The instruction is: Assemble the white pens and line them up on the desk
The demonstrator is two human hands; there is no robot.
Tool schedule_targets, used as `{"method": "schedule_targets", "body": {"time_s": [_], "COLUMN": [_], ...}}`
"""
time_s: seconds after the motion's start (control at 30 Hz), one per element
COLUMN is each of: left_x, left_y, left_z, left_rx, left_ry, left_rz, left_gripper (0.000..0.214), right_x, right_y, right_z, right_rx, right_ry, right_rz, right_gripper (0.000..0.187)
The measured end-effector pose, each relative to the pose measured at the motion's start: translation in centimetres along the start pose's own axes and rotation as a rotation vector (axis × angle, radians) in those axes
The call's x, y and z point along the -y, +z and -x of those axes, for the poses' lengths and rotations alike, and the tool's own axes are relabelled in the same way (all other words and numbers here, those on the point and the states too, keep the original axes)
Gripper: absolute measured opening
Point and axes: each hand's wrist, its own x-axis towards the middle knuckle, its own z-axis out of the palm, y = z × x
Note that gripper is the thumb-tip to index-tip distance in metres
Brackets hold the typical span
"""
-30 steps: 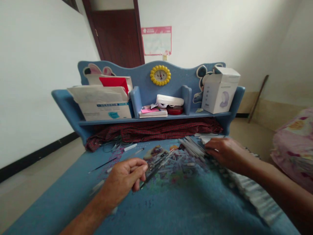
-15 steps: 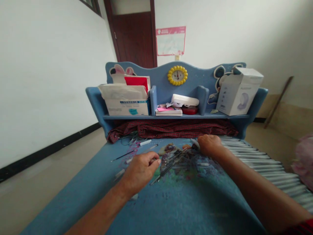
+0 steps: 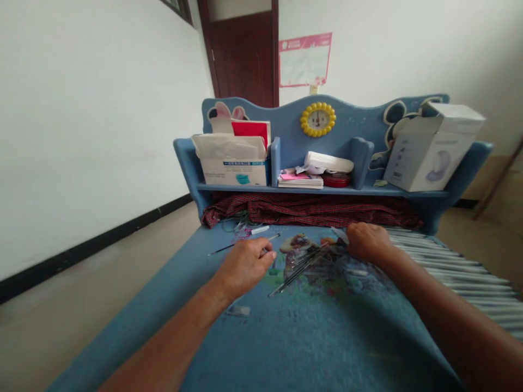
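Note:
My left hand (image 3: 248, 262) is over the left half of the blue desktop (image 3: 261, 337), thumb and fingers pinched together. Whatever it may hold is too small to make out. My right hand (image 3: 369, 240) is curled closed at the back right of a loose pile of thin dark sticks (image 3: 300, 268) that look like pen refills. A pale translucent strip (image 3: 340, 234) shows beside its fingers; I cannot tell whether it is gripped. One more thin stick (image 3: 220, 250) lies behind my left hand. A small clear plastic piece (image 3: 239, 310) rests nearer to me.
Many slim grey-white rods (image 3: 453, 272) lie in a row along the right side. A white stub (image 3: 260, 230) sits near a folded red checked cloth (image 3: 327, 209) under the shelf. The shelf holds a mask box (image 3: 235, 171), papers, and a white carton (image 3: 437, 149).
The view has turned slightly left, so the desk and shelf appear further right. Both hands stay closed in nearly the same places over the desk.

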Motion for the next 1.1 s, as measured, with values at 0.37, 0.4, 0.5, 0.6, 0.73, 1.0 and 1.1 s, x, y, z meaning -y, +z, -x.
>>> {"method": "schedule_targets", "body": {"time_s": [0.37, 0.4, 0.5, 0.6, 0.73, 1.0, 1.1], "left_x": [1.5, 1.5, 1.5, 1.6, 1.7, -0.2, -1.6], "left_y": [-1.5, -1.8, -2.3, -2.5, -2.1, -0.2, 1.0], "left_z": [0.0, 0.1, 0.4, 0.7, 0.7, 0.5, 0.7], "left_rx": [0.322, 0.355, 0.377, 0.349, 0.296, 0.227, 0.244], "left_ry": [0.004, -0.003, -0.031, -0.054, -0.049, -0.086, -0.174], "left_rz": [-0.052, -0.053, -0.015, 0.055, 0.155, 0.423, 0.705], "left_gripper": [0.011, 0.010, 0.009, 0.011, 0.011, 0.009, 0.019], "right_x": [2.7, 3.0, 3.4, 3.3, 2.6, 3.3, 5.1], "right_y": [-0.2, -0.1, 0.2, 0.2, 0.2, 0.7, 0.4], "right_z": [3.8, 4.1, 4.8, 5.2, 5.1, 5.3, 6.3], "right_rx": [0.030, 0.082, 0.202, 0.251, 0.229, 0.229, 0.251], "right_ry": [-0.280, -0.287, -0.267, -0.218, -0.183, -0.186, -0.215], "right_rz": [-0.844, -0.953, -1.202, -1.344, -1.494, -1.542, -1.502], "right_gripper": [0.012, 0.010, 0.009, 0.018, 0.023, 0.021, 0.017]}}
